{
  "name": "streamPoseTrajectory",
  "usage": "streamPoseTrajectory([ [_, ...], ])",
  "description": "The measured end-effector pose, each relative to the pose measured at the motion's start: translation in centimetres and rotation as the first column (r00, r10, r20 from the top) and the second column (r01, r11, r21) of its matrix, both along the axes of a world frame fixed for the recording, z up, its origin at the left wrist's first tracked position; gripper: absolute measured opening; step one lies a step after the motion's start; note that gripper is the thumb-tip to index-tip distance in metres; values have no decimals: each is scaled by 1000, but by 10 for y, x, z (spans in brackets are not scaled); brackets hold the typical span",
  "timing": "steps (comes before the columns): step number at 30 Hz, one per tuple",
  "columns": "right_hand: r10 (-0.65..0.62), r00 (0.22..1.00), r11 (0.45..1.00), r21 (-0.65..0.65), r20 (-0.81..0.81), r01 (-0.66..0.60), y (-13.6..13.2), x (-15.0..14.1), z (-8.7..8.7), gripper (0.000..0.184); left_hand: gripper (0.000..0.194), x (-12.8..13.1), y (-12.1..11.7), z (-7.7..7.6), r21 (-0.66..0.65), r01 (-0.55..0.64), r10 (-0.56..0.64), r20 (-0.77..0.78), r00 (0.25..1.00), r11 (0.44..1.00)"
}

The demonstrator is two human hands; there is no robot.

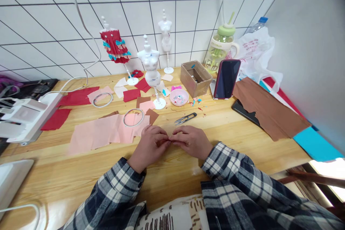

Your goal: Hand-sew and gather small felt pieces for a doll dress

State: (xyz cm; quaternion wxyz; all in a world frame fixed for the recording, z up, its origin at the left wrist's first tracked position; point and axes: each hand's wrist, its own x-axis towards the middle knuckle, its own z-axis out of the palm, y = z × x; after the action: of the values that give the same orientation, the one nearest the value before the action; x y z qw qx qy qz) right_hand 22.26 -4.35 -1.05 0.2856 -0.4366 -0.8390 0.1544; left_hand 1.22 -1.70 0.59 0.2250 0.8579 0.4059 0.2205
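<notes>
Over the front of the wooden table, my left hand (155, 143) and my right hand (191, 141) meet, with thumbs and fingertips pinched together. Whatever lies between the fingertips is too small or hidden to name. Just beyond my right hand are thread snips (185, 119) lying on the wood. Pink fabric (94, 133) spreads to the left of my left hand, with a metal ring (134, 117) on its right part. A pink dish (179, 97) of small shiny beads or sequins sits past the snips.
Bare white mini mannequins (151, 64) stand at the back, beside one in a red dress (115, 46). A cardboard box (196, 79), propped phone (227, 79) and green-lidded bottle (219, 48) are to the right. Brown fabric (272, 109) covers the right side; a white sewing machine (29, 115) stands left.
</notes>
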Motion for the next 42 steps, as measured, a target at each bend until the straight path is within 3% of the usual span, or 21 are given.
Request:
streamPoseTrajectory([
  [8, 27, 1000, 996, 81, -2, -26, -2, 3, 2, 21, 16, 1, 0, 3, -247, -1, 51, 195, 979, 969],
  [11, -10, 998, 997, 75, -69, 15, 1, 3, 1, 18, 19, -1, -1, 7, -243, -33, 85, 206, 975, 969],
  [17, -155, 962, 984, 50, -225, 170, 7, 5, -3, 13, 28, -7, -1, 13, -43, -201, 205, 166, 965, 979],
  [19, -174, 963, 978, 74, -204, 193, 6, 5, -2, 13, 27, -7, -1, 12, -76, -208, 217, 143, 966, 975],
  [21, -177, 970, 973, 121, -165, 197, 4, 5, 0, 15, 30, -5, -1, 11, -200, -185, 216, 143, 966, 962],
  [24, -140, 983, 970, 181, -122, 161, 1, 5, 3, 15, 36, -1, -2, 10, -408, -160, 250, 177, 952, 899],
  [28, -6, 998, 977, 211, -63, 19, 1, 5, 4, 18, 34, 3, -2, 10, -568, -137, 331, 253, 909, 812],
  [32, 122, 992, 972, 196, 35, -126, 1, 3, 4, 23, 31, 4, -3, 10, -602, -113, 338, 274, 901, 791],
  [35, 117, 991, 972, 198, 66, -128, 1, 2, 3, 23, 31, 5, -3, 9, -598, -119, 346, 281, 895, 793],
  [42, 104, 994, 963, 246, 26, -107, 0, 1, 5, 20, 30, 5, -4, 6, -689, -64, 398, 337, 853, 722],
])
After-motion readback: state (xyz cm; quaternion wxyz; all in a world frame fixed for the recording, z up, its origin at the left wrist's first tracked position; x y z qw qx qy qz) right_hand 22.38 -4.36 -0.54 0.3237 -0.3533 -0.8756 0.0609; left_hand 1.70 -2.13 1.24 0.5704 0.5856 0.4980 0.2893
